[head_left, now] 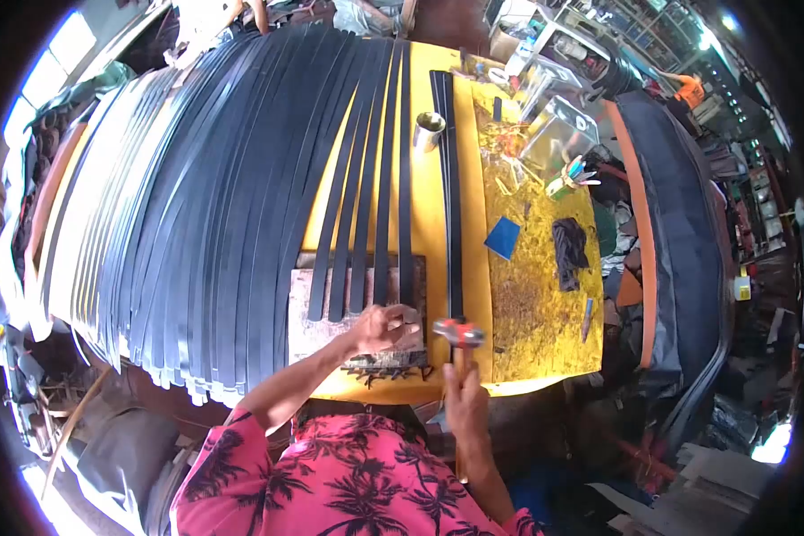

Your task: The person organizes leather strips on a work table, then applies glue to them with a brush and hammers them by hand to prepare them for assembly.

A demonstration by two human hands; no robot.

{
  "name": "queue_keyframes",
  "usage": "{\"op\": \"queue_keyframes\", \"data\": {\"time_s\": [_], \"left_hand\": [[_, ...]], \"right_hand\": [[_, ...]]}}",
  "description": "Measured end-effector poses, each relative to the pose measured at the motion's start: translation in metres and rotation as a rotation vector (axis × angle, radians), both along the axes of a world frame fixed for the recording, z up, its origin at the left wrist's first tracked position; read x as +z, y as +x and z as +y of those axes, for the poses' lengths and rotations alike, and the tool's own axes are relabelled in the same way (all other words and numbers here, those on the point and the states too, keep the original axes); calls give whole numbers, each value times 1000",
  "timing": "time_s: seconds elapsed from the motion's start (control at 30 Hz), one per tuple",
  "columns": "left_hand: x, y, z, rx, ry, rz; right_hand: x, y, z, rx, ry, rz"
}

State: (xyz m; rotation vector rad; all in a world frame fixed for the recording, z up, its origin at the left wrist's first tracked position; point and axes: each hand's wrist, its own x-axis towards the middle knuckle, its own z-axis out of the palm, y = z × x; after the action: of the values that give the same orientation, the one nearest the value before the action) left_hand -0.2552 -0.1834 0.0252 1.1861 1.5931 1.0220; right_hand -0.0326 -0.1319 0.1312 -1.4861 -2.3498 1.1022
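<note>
My right hand (465,397) is wrapped round the handle of a hammer (459,333), whose metal head with a red middle is raised near the yellow table's front edge. Over the front of a worn block (308,349), my left hand (387,329) has its fingers curled together; what they hold, if anything, is too small to make out. Several dark strips (340,268) lie with their near ends on the block, beside my left hand. Small dark offcuts (389,372) lie along the block's front edge. A separate stack of dark strips (453,196) runs away from me beyond the hammer.
Many dark strips (232,179) cover the table's left side. A metal cup (429,130) stands near the back. On the right lie a blue piece (503,238), a dark cloth (569,254) and a clear container (563,127). A person in orange (690,90) is far right.
</note>
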Motion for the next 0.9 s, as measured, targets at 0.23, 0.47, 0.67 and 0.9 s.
{"op": "queue_keyframes", "data": {"time_s": [0.23,0.47,0.67,0.9], "left_hand": [[0,106,56,159,146,-220],[-26,188,156,-36,-56,130],[-38,201,158,-11,-54,455],[-36,132,69,-85,367,674]], "right_hand": [[-75,99,122,-167,337,-335],[-132,127,183,-288,452,-300],[-88,76,166,-233,574,125],[-103,-99,117,196,293,271]]}}
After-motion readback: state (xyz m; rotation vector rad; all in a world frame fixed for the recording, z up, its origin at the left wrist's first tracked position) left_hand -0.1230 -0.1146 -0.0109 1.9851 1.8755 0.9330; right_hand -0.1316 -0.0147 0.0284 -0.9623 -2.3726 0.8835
